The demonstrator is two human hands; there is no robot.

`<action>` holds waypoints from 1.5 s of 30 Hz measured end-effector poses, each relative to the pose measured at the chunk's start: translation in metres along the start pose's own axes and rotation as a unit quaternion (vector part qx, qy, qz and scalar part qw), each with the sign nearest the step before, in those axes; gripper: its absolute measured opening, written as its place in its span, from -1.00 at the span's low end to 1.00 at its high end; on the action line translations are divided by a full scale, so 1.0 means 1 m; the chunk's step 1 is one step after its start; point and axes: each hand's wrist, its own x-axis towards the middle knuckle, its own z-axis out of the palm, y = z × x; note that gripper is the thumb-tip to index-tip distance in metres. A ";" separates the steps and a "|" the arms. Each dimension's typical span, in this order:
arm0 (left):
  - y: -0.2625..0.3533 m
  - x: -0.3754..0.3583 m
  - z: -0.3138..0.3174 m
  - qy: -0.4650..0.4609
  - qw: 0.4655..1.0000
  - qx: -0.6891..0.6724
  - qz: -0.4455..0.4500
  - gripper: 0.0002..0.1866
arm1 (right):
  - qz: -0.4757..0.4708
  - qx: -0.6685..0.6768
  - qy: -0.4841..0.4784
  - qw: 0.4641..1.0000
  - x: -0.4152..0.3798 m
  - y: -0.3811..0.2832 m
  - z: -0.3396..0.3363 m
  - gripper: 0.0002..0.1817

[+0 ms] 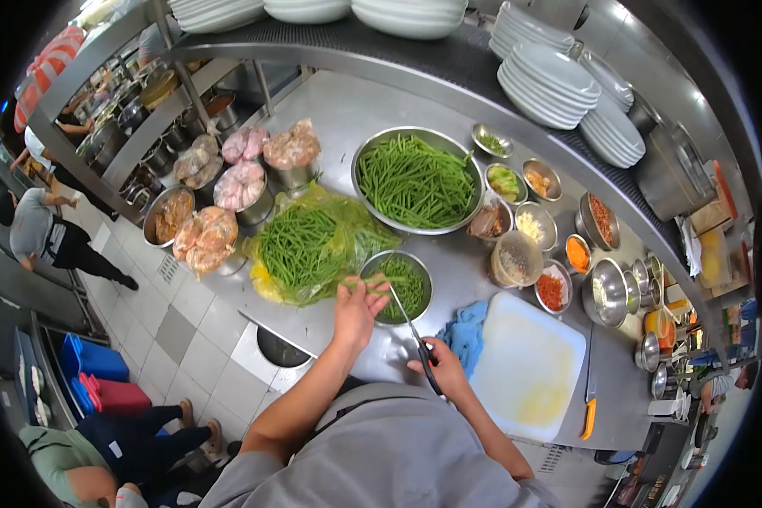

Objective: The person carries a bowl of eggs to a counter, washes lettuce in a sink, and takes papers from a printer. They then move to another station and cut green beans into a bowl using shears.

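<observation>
My left hand (pixel 362 306) is closed on a few green beans (pixel 372 281) above a small steel bowl of cut beans (pixel 408 292). In my right hand (pixel 442 366) are black-handled scissors (pixel 412 328), their blades pointing up at the held beans. Whether the blades touch them is too small to tell. Left of the small bowl lies an open yellow-green plastic bag (pixel 345 222) with long green beans (pixel 300 245) on it. Behind stands a large steel bowl (pixel 383 218) full of whole green beans (pixel 415 182).
A white cutting board (pixel 529 364) lies right of a blue cloth (pixel 463 332), with an orange-handled knife (pixel 589 416) beyond. Ingredient bowls stand right, bagged meat (pixel 205 240) left. Plates (pixel 550 85) fill the overhead shelf. People stand at the left, one (pixel 51 229) in grey.
</observation>
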 end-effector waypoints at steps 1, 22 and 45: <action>-0.001 0.000 0.000 0.001 1.000 0.005 -0.007 -0.96 | 0.021 -0.009 -0.016 1.000 -0.003 -0.004 -0.004 -0.31; 0.066 0.171 0.129 -0.028 0.933 0.317 0.167 -0.17 | 0.121 0.243 -0.004 0.963 -0.028 0.000 -0.018 -0.42; 0.171 0.271 -0.082 0.101 0.546 0.741 0.377 -0.79 | 0.088 0.261 -0.030 0.961 0.013 -0.026 -0.010 -0.37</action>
